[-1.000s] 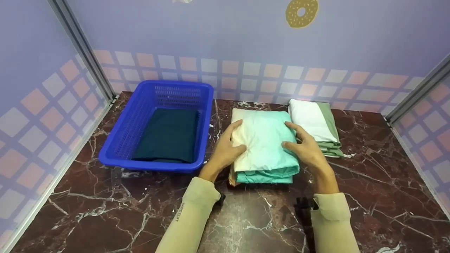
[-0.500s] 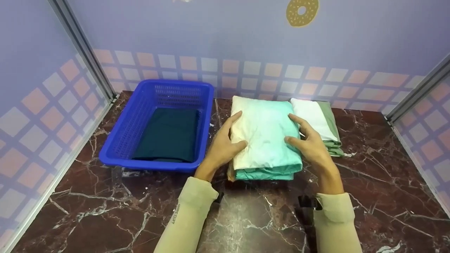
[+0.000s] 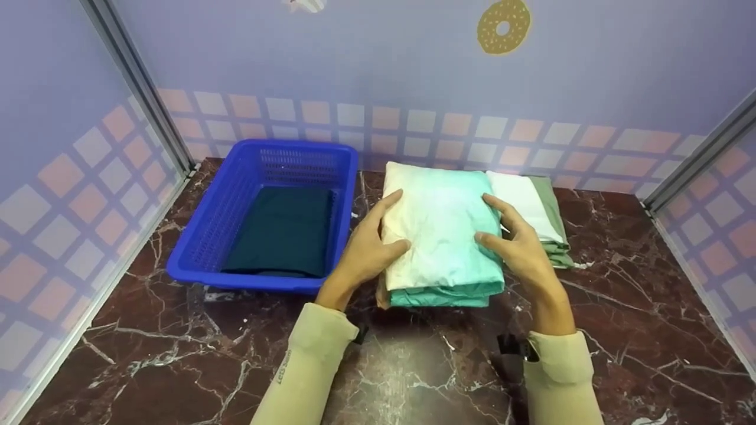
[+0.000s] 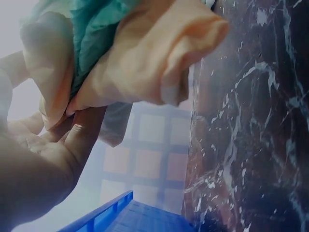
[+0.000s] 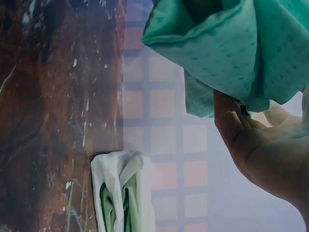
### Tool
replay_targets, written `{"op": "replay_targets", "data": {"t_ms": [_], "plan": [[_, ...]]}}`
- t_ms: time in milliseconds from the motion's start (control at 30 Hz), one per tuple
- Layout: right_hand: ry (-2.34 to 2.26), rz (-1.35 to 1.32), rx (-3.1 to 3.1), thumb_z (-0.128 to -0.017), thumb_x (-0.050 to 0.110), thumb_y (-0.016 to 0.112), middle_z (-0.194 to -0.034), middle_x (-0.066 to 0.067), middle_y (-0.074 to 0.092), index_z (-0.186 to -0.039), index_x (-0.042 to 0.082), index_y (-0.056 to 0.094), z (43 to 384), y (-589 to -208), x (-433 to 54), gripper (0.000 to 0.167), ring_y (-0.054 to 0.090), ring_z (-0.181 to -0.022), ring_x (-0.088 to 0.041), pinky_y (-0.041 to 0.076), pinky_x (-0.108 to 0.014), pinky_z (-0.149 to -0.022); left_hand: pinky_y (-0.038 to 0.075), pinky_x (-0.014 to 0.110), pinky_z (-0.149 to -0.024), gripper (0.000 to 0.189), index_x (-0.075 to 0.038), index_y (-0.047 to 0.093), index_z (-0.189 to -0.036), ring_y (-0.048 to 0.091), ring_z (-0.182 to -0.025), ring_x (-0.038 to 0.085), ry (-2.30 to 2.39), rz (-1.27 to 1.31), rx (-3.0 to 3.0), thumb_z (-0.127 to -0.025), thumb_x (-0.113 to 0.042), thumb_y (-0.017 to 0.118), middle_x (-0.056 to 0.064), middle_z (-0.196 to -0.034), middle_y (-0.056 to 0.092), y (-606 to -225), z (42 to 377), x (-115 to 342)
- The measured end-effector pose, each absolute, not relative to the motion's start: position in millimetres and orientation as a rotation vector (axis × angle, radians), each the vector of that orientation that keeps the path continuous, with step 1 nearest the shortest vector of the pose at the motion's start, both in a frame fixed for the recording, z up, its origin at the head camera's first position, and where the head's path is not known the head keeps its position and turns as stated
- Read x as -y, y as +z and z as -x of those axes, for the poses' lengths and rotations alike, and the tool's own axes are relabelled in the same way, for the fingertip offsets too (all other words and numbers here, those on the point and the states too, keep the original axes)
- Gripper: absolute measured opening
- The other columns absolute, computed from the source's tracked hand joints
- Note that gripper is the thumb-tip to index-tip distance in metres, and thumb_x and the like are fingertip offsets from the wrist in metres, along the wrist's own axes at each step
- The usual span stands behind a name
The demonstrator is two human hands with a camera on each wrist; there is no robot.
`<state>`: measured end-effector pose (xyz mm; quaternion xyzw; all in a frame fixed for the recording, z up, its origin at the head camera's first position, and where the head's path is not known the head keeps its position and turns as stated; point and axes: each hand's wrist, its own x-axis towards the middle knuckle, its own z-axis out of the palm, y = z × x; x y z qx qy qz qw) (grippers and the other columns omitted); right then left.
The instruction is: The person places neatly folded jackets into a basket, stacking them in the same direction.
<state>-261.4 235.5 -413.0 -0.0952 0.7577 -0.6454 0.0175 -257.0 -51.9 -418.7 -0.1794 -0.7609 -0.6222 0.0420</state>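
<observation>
A thick folded cloth (image 3: 443,230), cream on one side and turquoise on the other, is held up between both hands. My left hand (image 3: 369,245) grips its left edge, thumb on top and fingers underneath. On the opposite edge my right hand (image 3: 520,242) grips it the same way. In the left wrist view, the peach-coloured folds (image 4: 145,58) hang over the fingers, apart from the table. Spotted turquoise folds (image 5: 217,53) rest in the hand in the right wrist view. A dark green folded cloth (image 3: 283,230) lies inside the blue basket (image 3: 254,280) on the left.
A white and green folded cloth (image 3: 525,206) lies on the table behind the right hand, partly covered by the held cloth in the head view. The dark red marbled table (image 3: 177,348) is bounded by walls (image 3: 378,71) at the back and both sides.
Both hands have raised the turquoise and cream folded cloth off the table, its far edge now higher in the head view. The basket and the other cloths have stayed in place.
</observation>
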Motion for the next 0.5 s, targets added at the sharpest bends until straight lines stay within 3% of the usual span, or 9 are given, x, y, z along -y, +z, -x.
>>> {"op": "replay_targets", "data": {"t_ms": [300, 500], "plan": [[-2.079, 0.354, -2.302, -0.1, -0.001, 0.067, -0.15, -0.022, 0.048, -0.166, 0.012, 0.037, 256.7, -402.9, -224.4, 0.073, 0.054, -0.127, -0.033, 0.057, -0.033, -0.094, 0.046, 0.041, -0.11, 0.085, -0.012, 0.044, -0.163, 0.047, -0.136, 0.024, -1.856, 0.578, 2.354, -0.084, -0.001, 0.074, 0.01, -0.164, 0.042, -395.1, 254.7, 71.0], [-2.078, 0.408, -2.309, -0.1, 0.003, 0.069, -0.152, -0.022, 0.049, -0.166, 0.012, 0.036, 265.6, -393.5, -210.6, 0.075, 0.055, -0.128, -0.036, 0.059, -0.036, -0.092, 0.056, 0.045, -0.097, 0.087, -0.012, 0.042, -0.164, 0.059, -0.122, 0.033, -1.963, 0.547, 2.354, -0.084, 0.003, 0.072, 0.019, -0.156, 0.046, -378.6, 260.8, 89.2]]}}
